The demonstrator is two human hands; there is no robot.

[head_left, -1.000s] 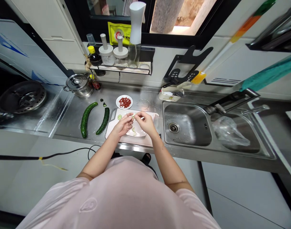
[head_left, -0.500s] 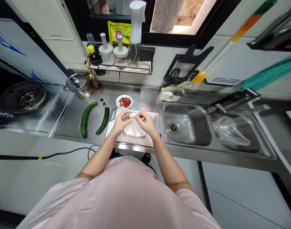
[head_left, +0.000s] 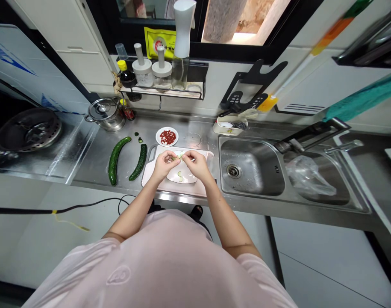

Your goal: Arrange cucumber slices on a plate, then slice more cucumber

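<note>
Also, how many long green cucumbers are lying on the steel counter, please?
2. The longer cucumber lies on the left; the shorter cucumber is between it and the cutting board. Neither is hidden; I do not count the small cut ends.

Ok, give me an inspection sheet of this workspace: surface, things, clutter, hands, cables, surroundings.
Surface: steel counter, with wet-looking marks behind the board.
Things: small pale-green piece at both hands' fingertips, above the plate; another slice on the plate, which sits on the board.
Clutter: two cucumbers and cut ends left of the board; dish of red bits behind it; plastic bag in the right basin.
Hands: left and right both pinching the piece.
Cables: black one crossing in front of the counter, at left.
Surroundings: pot at back left; sink at right.
</note>
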